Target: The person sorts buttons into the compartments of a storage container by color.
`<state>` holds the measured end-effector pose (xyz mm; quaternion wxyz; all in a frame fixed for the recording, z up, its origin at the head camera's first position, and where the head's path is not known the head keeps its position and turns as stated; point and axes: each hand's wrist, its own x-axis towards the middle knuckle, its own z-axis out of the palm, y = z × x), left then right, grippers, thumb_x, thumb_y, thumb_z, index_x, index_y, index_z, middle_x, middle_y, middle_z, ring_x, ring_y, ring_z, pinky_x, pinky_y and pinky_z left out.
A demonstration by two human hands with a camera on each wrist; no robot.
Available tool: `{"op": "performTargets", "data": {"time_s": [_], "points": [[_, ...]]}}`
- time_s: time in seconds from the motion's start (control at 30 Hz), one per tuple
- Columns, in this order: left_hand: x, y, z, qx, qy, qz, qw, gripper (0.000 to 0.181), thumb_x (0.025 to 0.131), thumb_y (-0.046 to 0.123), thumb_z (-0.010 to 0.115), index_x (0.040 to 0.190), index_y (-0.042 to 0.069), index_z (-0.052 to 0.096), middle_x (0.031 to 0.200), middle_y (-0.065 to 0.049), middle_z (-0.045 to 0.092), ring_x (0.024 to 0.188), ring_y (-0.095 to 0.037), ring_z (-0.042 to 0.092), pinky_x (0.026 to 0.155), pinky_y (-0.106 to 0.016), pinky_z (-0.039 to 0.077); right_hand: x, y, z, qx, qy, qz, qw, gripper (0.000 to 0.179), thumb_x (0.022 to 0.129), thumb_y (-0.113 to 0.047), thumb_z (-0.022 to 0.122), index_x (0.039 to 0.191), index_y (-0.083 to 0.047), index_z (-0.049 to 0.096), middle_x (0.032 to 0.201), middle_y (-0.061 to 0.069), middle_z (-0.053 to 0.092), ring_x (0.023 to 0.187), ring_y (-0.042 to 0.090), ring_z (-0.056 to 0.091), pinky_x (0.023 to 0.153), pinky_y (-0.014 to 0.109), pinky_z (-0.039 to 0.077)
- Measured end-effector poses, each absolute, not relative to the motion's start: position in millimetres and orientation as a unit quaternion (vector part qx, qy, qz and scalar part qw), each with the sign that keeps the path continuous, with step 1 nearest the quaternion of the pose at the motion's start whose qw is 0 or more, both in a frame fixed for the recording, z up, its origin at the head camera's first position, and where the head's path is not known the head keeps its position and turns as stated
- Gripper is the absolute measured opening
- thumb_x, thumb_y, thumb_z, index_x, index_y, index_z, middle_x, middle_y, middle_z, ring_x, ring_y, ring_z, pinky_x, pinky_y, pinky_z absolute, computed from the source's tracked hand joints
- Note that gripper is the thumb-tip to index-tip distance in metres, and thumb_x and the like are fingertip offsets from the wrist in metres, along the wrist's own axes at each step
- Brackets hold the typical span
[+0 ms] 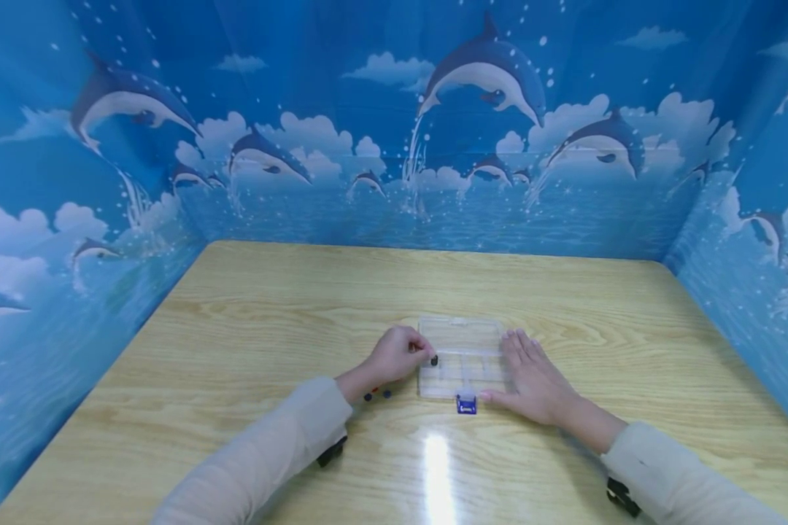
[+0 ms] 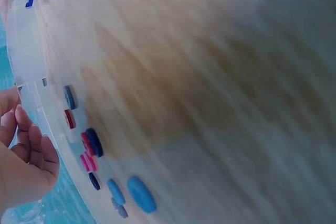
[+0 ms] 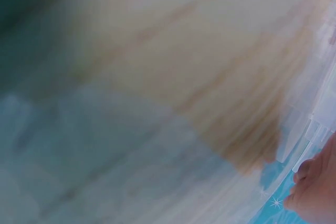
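A clear plastic compartment box [image 1: 460, 319] stands open on the table, its transparent lid side toward the back. A blue clasp [image 1: 467, 405] sits at its front edge. My left hand [image 1: 397, 354] is at the box's left side, thumb and fingertips pinching a small dark button [image 1: 434, 360] over a left compartment. My right hand [image 1: 538, 383] rests along the right side of the box with its fingers straight and its thumb near the front corner. Only part of that hand [image 3: 317, 187] shows in the right wrist view.
Several buttons lie on the table left of the box, among them a large blue button [image 2: 141, 194], a pink button [image 2: 88, 161] and a red button [image 2: 69, 119]. The left forearm hides some of them in the head view. A dolphin-print curtain [image 1: 368, 197] encloses the wooden table [image 1: 289, 292].
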<state>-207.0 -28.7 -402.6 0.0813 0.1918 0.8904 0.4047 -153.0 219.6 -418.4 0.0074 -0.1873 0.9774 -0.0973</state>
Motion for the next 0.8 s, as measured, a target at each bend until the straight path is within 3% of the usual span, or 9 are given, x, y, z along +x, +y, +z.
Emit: {"op": "performTargets", "data": {"time_s": [0.4, 0.8], "points": [[-207.8, -31.1, -401.9, 0.216, 0.899, 0.369, 0.091, 0.007, 0.083, 0.012, 0.068, 0.083, 0.007, 0.072, 0.079, -0.003, 0.068, 0.058, -0.005, 0.046, 0.052, -0.015, 0.038, -152.5, 219.7, -418.6, -0.194, 0.976, -0.098, -0.011, 0.1, 0.082, -0.061, 0.053, 0.139, 0.015, 0.022, 0.146, 0.033, 0.021, 0.137, 0.047, 0.017, 0.111, 0.055, 0.019], [-209.4, -38.7, -402.7, 0.201, 0.881, 0.416, 0.099, 0.008, 0.085, 0.015, 0.066, 0.087, 0.01, 0.071, 0.086, -0.002, 0.067, 0.075, -0.009, 0.055, 0.069, -0.02, 0.047, -153.2, 220.1, -419.7, -0.196, 0.976, -0.093, -0.012, 0.099, 0.082, -0.061, 0.053, 0.139, 0.015, 0.023, 0.146, 0.033, 0.021, 0.137, 0.047, 0.017, 0.111, 0.054, 0.018]]}}
